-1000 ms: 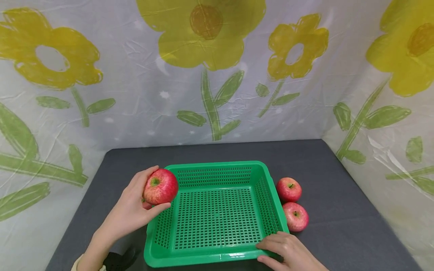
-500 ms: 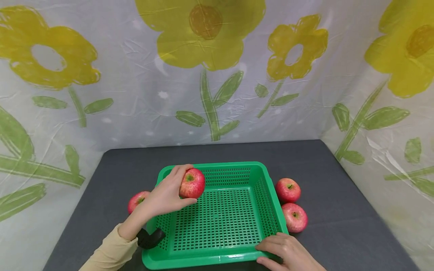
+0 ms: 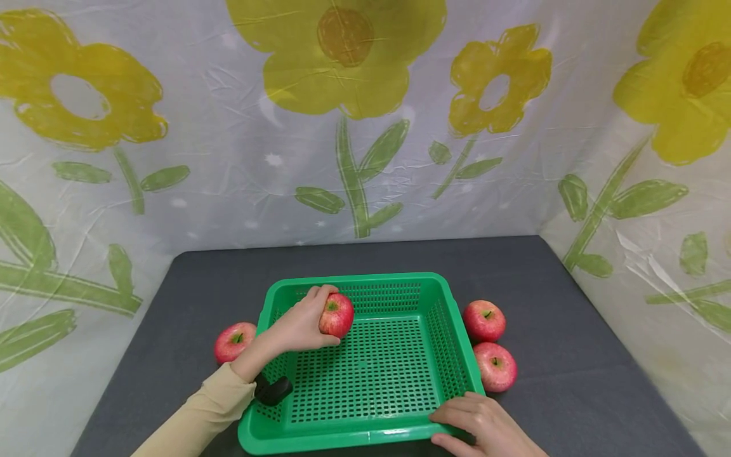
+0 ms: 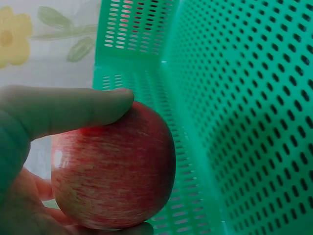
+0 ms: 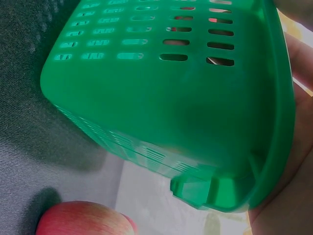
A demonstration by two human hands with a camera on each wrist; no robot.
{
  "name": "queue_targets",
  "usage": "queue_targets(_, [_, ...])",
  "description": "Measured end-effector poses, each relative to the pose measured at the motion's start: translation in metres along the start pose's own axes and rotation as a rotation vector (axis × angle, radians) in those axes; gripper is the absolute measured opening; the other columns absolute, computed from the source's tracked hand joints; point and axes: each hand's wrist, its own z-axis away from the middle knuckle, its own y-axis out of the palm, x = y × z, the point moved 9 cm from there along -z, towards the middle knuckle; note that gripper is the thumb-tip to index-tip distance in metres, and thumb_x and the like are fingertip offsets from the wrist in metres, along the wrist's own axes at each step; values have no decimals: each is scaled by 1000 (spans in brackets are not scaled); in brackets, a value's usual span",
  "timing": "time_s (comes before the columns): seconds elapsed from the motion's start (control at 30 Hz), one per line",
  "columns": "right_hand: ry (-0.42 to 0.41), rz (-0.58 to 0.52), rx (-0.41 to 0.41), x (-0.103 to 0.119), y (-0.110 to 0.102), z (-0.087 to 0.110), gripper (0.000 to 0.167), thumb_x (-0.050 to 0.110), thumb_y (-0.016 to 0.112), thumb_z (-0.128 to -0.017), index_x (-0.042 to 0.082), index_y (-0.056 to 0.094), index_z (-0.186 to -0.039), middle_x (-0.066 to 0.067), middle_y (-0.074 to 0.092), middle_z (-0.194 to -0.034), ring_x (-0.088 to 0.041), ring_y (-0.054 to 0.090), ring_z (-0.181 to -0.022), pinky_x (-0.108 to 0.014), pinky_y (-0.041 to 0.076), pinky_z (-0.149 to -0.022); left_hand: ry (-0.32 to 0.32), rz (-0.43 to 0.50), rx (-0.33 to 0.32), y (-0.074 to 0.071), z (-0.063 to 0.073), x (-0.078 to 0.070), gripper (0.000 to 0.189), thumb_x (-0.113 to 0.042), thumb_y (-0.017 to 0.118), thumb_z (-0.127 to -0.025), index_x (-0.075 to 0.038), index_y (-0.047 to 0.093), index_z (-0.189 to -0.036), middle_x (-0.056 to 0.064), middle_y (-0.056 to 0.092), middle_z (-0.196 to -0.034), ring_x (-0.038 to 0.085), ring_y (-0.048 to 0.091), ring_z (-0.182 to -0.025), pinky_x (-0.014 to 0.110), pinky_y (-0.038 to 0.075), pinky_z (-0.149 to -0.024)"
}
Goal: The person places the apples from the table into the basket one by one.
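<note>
My left hand [image 3: 308,320] grips a red apple [image 3: 337,315] over the left half of a green plastic basket [image 3: 365,438], below rim height as far as I can tell. In the left wrist view the thumb [image 4: 73,110] lies across the apple [image 4: 117,171], with the other fingers beneath and partly hidden. At the basket's near right corner, my right hand [image 3: 485,422] holds the rim, fingers over the edge and thumb at the front side. The right wrist view shows the palm [image 5: 293,186] against the rim of the basket [image 5: 161,98]. No other fruit shows inside.
Two apples stand close to the basket's right side, one farther back [image 3: 484,320] and one nearer [image 3: 495,367]. Another apple [image 3: 233,341] sits outside the left wall. The dark tabletop [image 3: 571,355] ends at flower-printed curtains [image 3: 245,184].
My left hand has carried its apple rightward from beyond the basket's left rim and then lowered it inside. The apple at the left came into view. The right hand has stayed put.
</note>
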Motion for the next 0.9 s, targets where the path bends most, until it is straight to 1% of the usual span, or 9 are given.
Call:
queue_targets(0.23, [-5, -4, -11, 1, -1, 0, 12, 23, 69, -85, 19, 67, -97, 13, 65, -88, 1, 59, -81, -12, 42, -73, -49, -13, 20, 12, -6, 12, 81, -18, 86, -62, -2, 40, -127, 15, 47, -113, 25, 56, -87, 36, 52, -63])
queue_targets(0.5, [9, -9, -3, 0, 0, 0, 13, 23, 69, -85, 18, 67, -97, 12, 65, -89, 0, 59, -81, -13, 42, -73, -84, -91, 43, 22, -9, 22, 82, -19, 88, -59, -3, 42, -125, 13, 48, -113, 28, 56, -93, 42, 51, -67])
queue_targets(0.63, [21, -21, 3, 0, 1, 0, 13, 22, 70, -85, 19, 67, -97, 13, 65, -88, 0, 59, -81, -13, 41, -73, -93, -133, 53, 23, -10, 24, 81, -21, 89, -59, -4, 43, -123, 11, 50, -111, 28, 57, -93, 42, 51, -66])
queue_targets(0.77, [15, -15, 1, 0, 1, 0, 13, 23, 69, -85, 19, 67, -97, 13, 65, -88, 0, 59, -81, -13, 41, -73, -95, -172, 62, 26, -11, 24, 80, -23, 89, -57, -4, 44, -121, 11, 52, -110, 27, 57, -93, 43, 51, -65])
queue_targets(0.9, [3, -6, -8, 0, 1, 0, 13, 23, 69, -85, 19, 67, -97, 13, 65, -88, 0, 59, -81, -12, 40, -74, -91, -180, 66, 28, -11, 22, 79, -23, 89, -58, -2, 44, -119, 11, 52, -107, 27, 57, -91, 43, 51, -64])
